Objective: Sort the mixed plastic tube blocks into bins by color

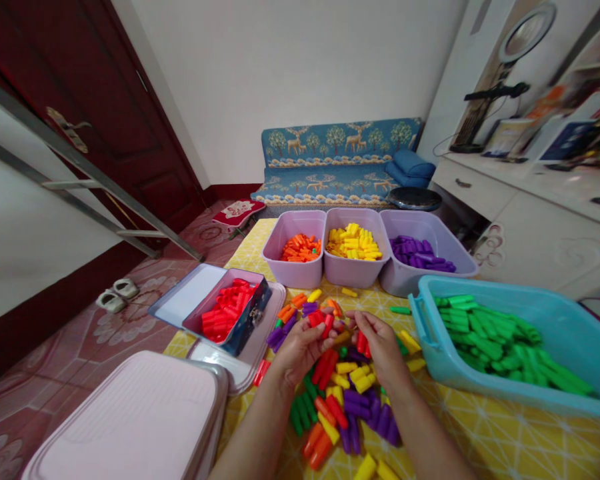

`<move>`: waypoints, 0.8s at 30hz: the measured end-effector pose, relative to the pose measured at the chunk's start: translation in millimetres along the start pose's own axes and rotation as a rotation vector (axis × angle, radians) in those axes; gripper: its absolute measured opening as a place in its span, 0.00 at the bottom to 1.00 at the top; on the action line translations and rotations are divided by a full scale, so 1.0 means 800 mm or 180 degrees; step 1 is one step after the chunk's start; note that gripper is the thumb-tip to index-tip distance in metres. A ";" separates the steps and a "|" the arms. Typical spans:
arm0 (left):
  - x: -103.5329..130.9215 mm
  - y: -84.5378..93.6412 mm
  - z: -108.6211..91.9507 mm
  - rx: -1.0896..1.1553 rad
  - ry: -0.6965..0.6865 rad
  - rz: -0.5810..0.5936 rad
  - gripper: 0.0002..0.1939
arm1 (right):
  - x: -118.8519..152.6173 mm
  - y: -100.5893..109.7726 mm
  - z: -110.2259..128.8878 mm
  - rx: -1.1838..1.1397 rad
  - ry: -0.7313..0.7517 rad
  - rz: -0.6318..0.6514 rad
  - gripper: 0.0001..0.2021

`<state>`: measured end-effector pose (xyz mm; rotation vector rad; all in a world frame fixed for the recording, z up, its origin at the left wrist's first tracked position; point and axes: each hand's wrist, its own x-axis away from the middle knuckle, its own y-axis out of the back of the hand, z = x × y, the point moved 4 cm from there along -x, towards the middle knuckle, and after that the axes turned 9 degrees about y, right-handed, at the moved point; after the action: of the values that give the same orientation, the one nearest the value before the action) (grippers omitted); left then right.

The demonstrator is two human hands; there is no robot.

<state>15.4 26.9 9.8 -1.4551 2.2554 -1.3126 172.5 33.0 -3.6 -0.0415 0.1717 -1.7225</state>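
My left hand [299, 348] is closed round several small red plastic tubes [321, 323] that look like marker caps. Close beside it, my right hand [379, 341] grips more red tubes [363, 344] under its fingers. The fingertips of both hands almost meet; whether they touch is unclear. Beneath them, a mixed pile of tubes is spread over the yellow patterned cloth, with purple tubes [357, 403], green tubes [303, 412], yellow tubes [363, 379] and orange tubes [317, 445]. Red tubes [229, 308] fill an open hinged box [257, 313] to the left.
Three lilac bins stand at the back: orange tubes in the left bin [295, 272], yellow in the middle bin [355, 272], purple in the right bin [403, 283]. A turquoise tub [505, 390] of green tubes is at right. Pale pink lids [130, 413] lie front left.
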 end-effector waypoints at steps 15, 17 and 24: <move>0.000 -0.007 0.004 -0.1797 -0.0408 -0.0530 0.22 | 0.012 -0.026 0.021 0.0197 0.0410 0.0802 0.14; 0.002 -0.007 0.002 -0.1751 -0.0441 -0.0607 0.21 | 0.010 -0.021 0.020 0.0186 0.0430 0.0531 0.13; 0.025 -0.015 -0.047 0.0308 -0.1277 -0.0475 0.24 | 0.003 -0.006 0.004 0.0168 0.0264 0.0074 0.17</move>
<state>-7.2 30.9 47.6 -1.6998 1.8362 -1.0333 167.8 31.3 0.0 0.0708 0.1872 -1.7058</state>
